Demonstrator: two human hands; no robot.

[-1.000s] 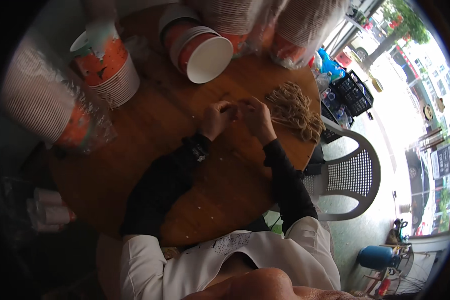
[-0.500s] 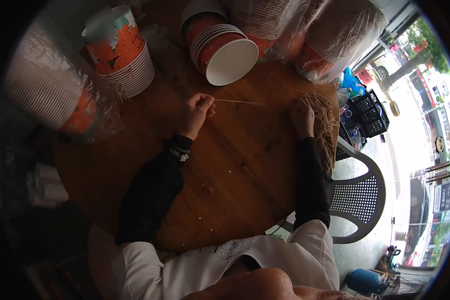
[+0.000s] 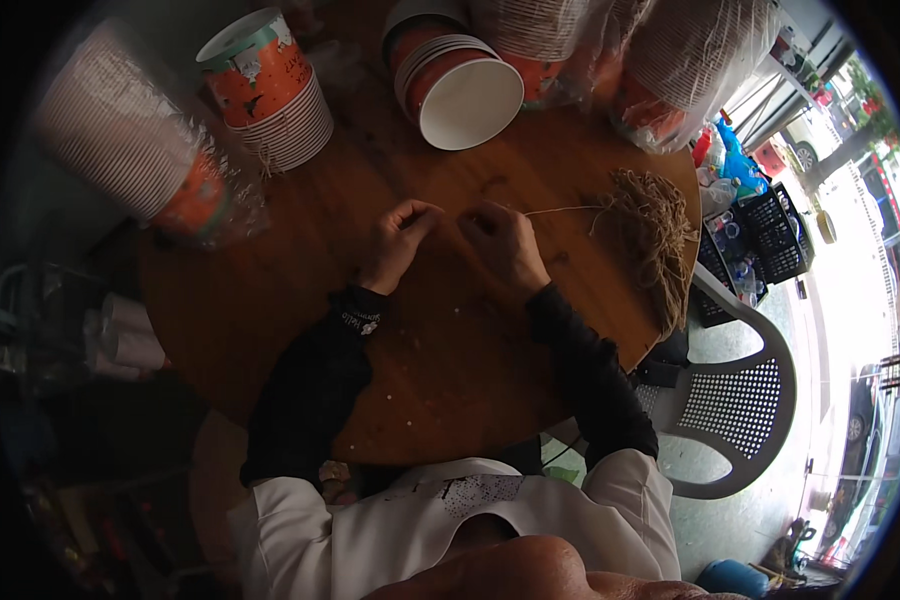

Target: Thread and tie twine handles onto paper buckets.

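Over the middle of the round wooden table, my left hand is closed in a pinch on the end of a twine strand; the strand itself is hardly visible there. Just right of it, the two hands a short gap apart, my right hand has its fingers curled closed on the same twine. From behind that hand a thin length of twine runs rightward, raised, to a loose tan heap of twine at the table's right edge. The right fingertips are slightly blurred.
Stacked orange paper tubs stand at the far left, beside a plastic-wrapped stack. More tubs lie tipped at the back, near bagged stacks. Right of the table are a grey plastic chair and black crates.
My right hand has moved left from the twine heap to beside my left hand, drawing along the strand. The left hand stays pinched at about the same place. The view has shifted slightly.
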